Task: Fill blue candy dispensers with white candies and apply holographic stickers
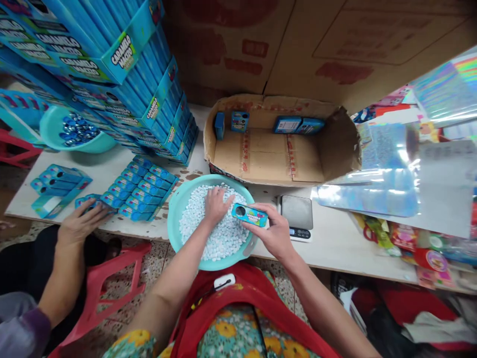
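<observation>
A turquoise basin (pixel 173 214) full of small white candies (pixel 219 238) stands at the table's front edge. My left hand (pixel 216 205) lies on the candies, thumb apart from the fingers; the fingertips are partly sunk among them. Over the basin's right side, my right hand (pixel 274 228) grips a small blue candy box (pixel 249 215) between thumb and fingers. The box is tilted slightly, with a dark round spot at its left end. Its lettering reads "Caramelo Macro".
An open cardboard carton (pixel 266 156) behind the basin holds several blue boxes. A small scale (pixel 297 213) sits to the right. Left are rows of boxes (pixel 143 191), a tall stack (pixel 122 89), another basin (pixel 46 127) and a co-worker's hand (pixel 85 219) touching boxes. Shiny sheets (pixel 387 174) lie right.
</observation>
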The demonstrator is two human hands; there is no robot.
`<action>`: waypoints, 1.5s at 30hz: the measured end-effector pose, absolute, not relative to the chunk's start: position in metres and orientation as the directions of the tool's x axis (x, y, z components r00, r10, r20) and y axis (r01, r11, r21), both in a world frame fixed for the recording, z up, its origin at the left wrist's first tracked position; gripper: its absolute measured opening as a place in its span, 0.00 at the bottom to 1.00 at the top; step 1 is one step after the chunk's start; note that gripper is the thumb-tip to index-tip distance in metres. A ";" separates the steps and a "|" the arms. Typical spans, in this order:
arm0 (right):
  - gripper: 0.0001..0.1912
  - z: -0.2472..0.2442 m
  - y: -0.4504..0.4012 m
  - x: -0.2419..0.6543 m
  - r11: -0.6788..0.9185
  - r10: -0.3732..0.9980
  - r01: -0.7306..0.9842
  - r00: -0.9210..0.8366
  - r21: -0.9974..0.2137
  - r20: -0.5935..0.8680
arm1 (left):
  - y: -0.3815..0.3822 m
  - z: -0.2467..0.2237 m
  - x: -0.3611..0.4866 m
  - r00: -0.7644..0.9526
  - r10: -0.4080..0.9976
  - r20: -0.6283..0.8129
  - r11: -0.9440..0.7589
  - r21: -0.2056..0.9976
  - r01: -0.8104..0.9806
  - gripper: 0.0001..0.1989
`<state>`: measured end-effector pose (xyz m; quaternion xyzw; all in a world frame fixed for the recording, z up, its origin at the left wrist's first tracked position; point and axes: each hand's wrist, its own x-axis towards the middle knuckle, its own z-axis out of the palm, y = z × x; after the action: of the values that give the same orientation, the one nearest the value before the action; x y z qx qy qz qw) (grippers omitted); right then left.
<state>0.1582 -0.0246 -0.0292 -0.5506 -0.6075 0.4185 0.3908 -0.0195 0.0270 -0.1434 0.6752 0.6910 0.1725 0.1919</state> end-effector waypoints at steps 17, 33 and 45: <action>0.15 -0.053 -0.030 0.133 0.132 0.972 0.520 -0.235 -0.844 0.007 | -0.014 -0.051 -0.023 -0.349 0.859 -0.376 0.200 0.872 -0.446 0.14; 0.16 -0.030 -0.013 0.116 0.270 0.936 0.486 -0.336 -0.831 0.108 | 0.007 -0.019 -0.014 -0.546 0.781 -0.303 -0.051 0.841 -0.539 0.13; 0.15 -0.033 -0.009 0.114 0.239 0.951 0.456 -0.290 -0.858 0.111 | 0.010 -0.018 -0.009 -0.548 0.794 -0.265 -0.030 0.882 -0.470 0.15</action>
<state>0.1145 -0.0094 -0.0327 -0.4935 -0.7125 0.3703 0.3342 -0.0089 0.0104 -0.0183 0.1523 0.5312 0.7012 0.4504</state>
